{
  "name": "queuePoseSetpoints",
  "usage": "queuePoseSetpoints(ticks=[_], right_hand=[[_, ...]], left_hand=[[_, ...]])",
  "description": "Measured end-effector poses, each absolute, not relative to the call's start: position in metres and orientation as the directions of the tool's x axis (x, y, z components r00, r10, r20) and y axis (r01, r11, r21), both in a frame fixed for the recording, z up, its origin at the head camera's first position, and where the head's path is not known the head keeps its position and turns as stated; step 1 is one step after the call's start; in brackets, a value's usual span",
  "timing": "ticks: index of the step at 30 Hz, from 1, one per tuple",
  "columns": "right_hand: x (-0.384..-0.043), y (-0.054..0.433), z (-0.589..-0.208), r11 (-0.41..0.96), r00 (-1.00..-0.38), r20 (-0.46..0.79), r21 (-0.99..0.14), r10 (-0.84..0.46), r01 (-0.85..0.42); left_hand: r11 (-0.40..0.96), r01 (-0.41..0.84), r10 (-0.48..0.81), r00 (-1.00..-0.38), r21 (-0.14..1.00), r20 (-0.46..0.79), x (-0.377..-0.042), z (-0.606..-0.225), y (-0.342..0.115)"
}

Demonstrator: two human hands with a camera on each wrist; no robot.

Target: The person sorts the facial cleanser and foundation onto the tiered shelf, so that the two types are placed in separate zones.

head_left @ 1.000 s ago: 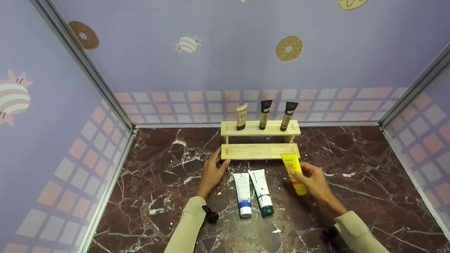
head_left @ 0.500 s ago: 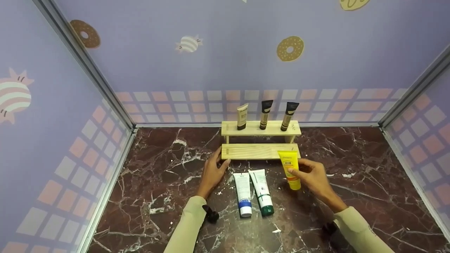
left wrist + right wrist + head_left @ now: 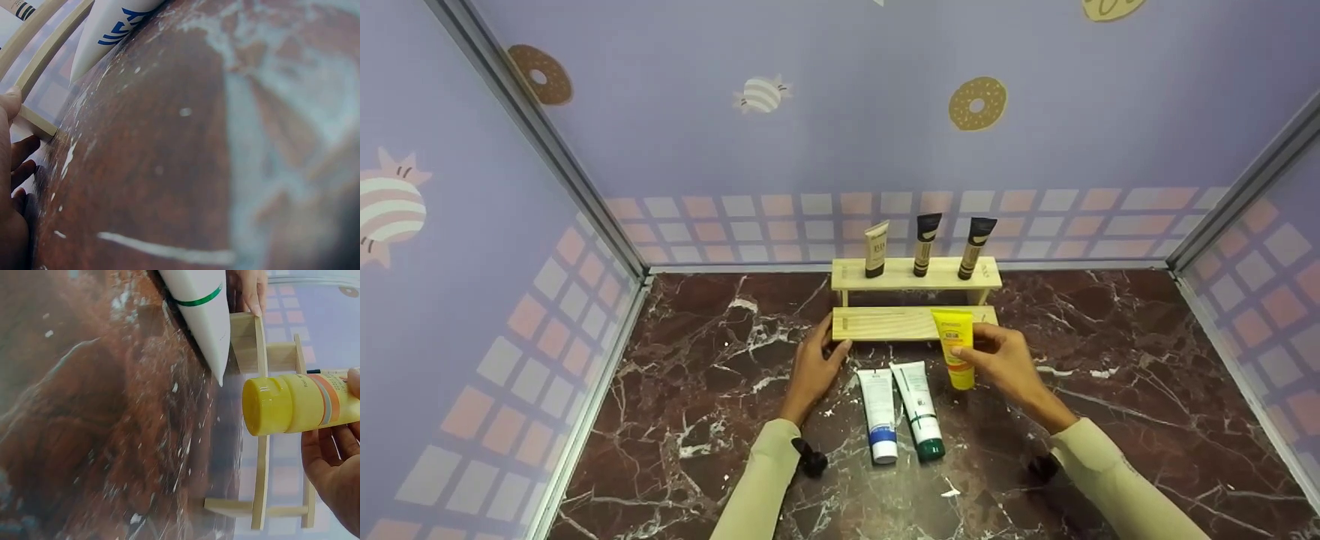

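Observation:
My right hand (image 3: 1005, 364) holds a yellow tube (image 3: 958, 349) between thumb and fingers, thumb on its front. The tube stands cap down, raised in front of the right half of the wooden two-step rack (image 3: 885, 324), overlapping its lower step in the head view. In the right wrist view the tube's yellow cap (image 3: 267, 406) points at the marble surface. My left hand (image 3: 812, 367) holds the left end of the lower step, thumb at the front edge, fingers along the side. On the upper step stand a beige tube (image 3: 875, 251) and two black-and-gold tubes (image 3: 926, 246).
Two white tubes lie on the dark red marble table (image 3: 697, 390) before the rack: one with a blue band (image 3: 878, 412), one with a green cap (image 3: 919, 409). Patterned lilac walls (image 3: 855, 135) rise behind and at both sides.
My right hand has carried the yellow tube left and toward the rack, and the tube has become more upright. My left hand and the other tubes have stayed in place.

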State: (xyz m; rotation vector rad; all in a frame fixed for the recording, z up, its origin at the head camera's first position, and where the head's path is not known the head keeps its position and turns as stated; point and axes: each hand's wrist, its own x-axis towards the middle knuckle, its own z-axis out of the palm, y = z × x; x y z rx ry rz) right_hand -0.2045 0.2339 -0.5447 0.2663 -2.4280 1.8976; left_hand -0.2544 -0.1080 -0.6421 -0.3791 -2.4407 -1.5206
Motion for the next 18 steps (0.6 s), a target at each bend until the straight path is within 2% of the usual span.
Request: queuePoseSetpoints(ticks=[12,18], right_hand=[[-0.219,0.206,-0.539,0.198,-0.982,0.138,-0.967,-0.129,-0.162],[-0.222,0.194,-0.537,0.134,-0.982,0.108,-0.983,-0.152,-0.129]], left_hand=[[0.436,0.342,0.09,-0.937,0.832,0.338,-0.254,-0.642,-0.107],[0.439,0.34,0.1,-0.939,0.832,0.33,-0.253,-0.642,-0.108]])
